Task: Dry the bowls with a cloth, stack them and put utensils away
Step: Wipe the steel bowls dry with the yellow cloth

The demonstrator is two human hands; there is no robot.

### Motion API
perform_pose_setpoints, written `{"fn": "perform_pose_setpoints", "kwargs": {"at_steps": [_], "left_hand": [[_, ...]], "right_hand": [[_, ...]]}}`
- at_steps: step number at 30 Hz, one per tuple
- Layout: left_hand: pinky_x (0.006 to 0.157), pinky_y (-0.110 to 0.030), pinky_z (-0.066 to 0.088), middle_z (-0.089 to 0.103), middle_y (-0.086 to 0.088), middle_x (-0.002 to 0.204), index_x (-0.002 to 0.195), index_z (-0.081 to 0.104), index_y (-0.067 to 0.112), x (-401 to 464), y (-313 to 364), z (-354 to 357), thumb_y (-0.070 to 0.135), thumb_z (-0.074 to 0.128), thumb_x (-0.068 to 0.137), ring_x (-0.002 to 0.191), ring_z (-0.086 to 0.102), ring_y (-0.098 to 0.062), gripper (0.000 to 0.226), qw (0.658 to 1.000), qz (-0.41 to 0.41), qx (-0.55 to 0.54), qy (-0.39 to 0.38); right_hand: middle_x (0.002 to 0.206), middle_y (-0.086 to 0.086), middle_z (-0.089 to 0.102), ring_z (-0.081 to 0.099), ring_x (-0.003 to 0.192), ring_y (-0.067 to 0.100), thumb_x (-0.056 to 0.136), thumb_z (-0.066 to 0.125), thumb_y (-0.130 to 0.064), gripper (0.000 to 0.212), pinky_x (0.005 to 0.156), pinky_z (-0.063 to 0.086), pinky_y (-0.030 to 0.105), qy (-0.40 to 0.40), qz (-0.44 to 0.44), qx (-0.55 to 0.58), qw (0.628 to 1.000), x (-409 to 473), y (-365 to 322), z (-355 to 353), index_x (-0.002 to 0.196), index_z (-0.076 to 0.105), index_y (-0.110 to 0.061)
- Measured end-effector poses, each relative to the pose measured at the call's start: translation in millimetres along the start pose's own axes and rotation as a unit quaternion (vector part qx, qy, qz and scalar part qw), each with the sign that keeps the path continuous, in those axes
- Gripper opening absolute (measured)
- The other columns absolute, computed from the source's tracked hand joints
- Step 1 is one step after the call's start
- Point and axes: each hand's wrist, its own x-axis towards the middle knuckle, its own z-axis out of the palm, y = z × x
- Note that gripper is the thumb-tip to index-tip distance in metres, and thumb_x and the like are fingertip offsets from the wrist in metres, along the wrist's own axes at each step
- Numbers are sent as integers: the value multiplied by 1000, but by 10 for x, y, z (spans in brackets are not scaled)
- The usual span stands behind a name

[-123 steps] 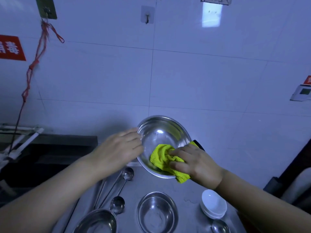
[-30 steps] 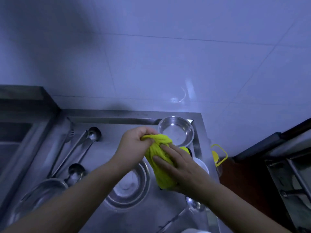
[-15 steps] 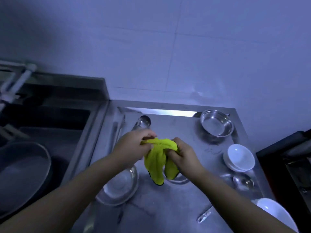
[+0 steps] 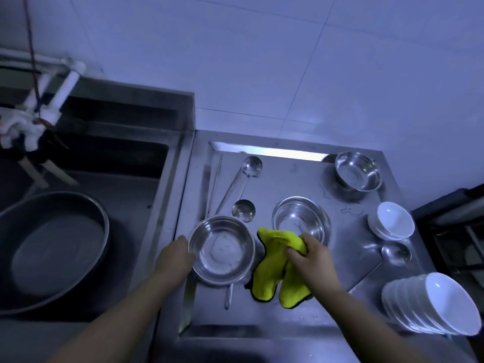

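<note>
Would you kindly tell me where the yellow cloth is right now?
In the head view, the yellow cloth hangs from the right hand over the steel counter, between the near-left steel bowl and the middle steel bowl.

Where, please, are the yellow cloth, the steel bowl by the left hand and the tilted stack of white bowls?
yellow cloth (image 4: 269,279), head view, hanging fold.
steel bowl (image 4: 222,251), head view, inner bottom.
stack of white bowls (image 4: 445,302), head view, inside of front bowl.
</note>
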Motion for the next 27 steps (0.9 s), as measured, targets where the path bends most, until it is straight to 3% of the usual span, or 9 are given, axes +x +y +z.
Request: {"fn": "perform_pose_setpoints", "kwargs": {"at_steps": [3, 5, 10, 14, 17, 21, 23, 27], "left_hand": [[60, -29, 33, 48, -4, 80, 86, 42, 9, -9, -20, 79, 13, 58, 86, 73, 47, -22, 16, 998, -30, -51, 9], [59, -31, 33, 50, -5, 76, 83, 43, 9, -19, -12, 79, 11, 58, 84, 71, 47, -23, 15, 995, -40, -81, 30], [55, -35, 34, 49, -2, 67, 68, 35, 19, -97, 198, -97, 7, 52, 85, 64, 48, -25, 27, 985, 68, -129, 91], [54, -35, 38, 49, -1, 76, 74, 40, 17, -218, 459, -338, 5, 48, 88, 62, 49, -22, 20, 963, 200, -58, 168], [50, -36, 46, 52, -4, 79, 81, 48, 13, -322, 645, -524, -3, 62, 77, 60, 53, -25, 22, 939, 274, 23, 205], [35, -29, 33, 50, -6, 66, 73, 53, 10, -461, 949, -791, -9, 76, 59, 44, 47, -25, 33, 904, 318, 105, 266], [33, -28, 32, 50, -6, 64, 73, 55, 8, -559, 1118, -927, -11, 76, 57, 42, 46, -25, 32, 891, 322, 112, 299], [37, -36, 41, 54, -9, 77, 79, 55, 8, -837, 1460, -1166, -5, 65, 75, 49, 51, -30, 17, 874, 328, 25, 359]], "right_hand": [[61, 0, 52, 49, 58, 10, 81, 68, -15, 20, 50, 37, 21, 12, 30, 7, 999, -43, -5, 32, 71, 50, -12], [61, 1, 52, 48, 58, 12, 81, 68, -13, 20, 50, 37, 23, 26, 48, 18, 998, -65, -1, 37, 71, 51, -11], [61, 6, 55, 49, 58, 17, 82, 67, -14, 17, 50, 37, 27, 63, 65, 50, 995, -122, -8, -62, 71, 56, -8], [61, 8, 56, 51, 58, 19, 83, 70, -27, 30, 50, 37, 29, 74, 70, 44, 994, -168, -64, -173, 70, 56, -3], [64, 10, 60, 57, 65, 23, 84, 69, -32, 34, 58, 42, 34, 86, 67, 30, 994, -188, -124, -259, 71, 57, -2], [64, 6, 61, 59, 66, 21, 84, 66, -36, 33, 61, 44, 34, 78, 36, 26, 996, -235, -274, -393, 70, 59, -7], [64, 5, 62, 60, 66, 21, 86, 64, -36, 31, 63, 46, 34, 72, 15, 64, 995, -265, -422, -476, 73, 62, -8], [76, 6, 67, 62, 76, 22, 91, 59, -34, 25, 70, 50, 35, 125, -3, 235, 964, -210, -777, -657, 83, 64, -11]]}}
